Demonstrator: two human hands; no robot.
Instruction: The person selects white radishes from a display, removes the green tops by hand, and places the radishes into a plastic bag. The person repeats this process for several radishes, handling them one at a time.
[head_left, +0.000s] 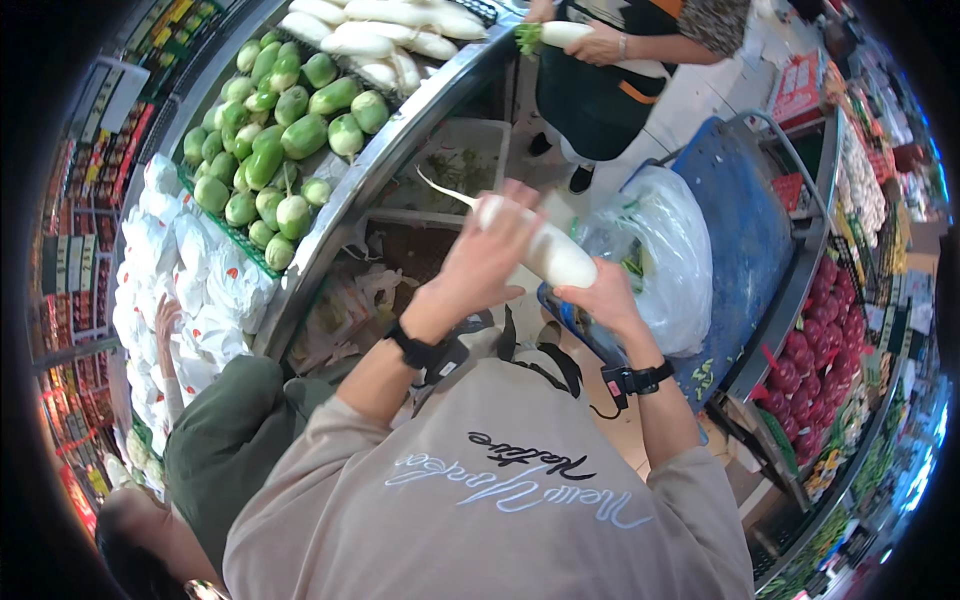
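A white daikon radish (562, 259) lies slantwise before me, its thin root tail pointing up to the left. My right hand (606, 298) grips its thick lower end. Over the tail end passes my left hand (484, 251), blurred by motion, with the thumb held away from the radish; whether it touches the skin is hard to see. Just beyond my right hand, a large clear plastic bag (675, 255) with some green leaves inside rests on a blue flatbed cart (750, 210).
A metal-edged stand (420, 105) holds green radishes (300, 139), white daikons (375, 37) and white plastic bags (172, 247). Below it sits a white crate (499, 150) with leafy scraps. One person (592, 105) holds a daikon ahead; another (225, 427) is close at left. Red-purple onions (814, 360) lie right.
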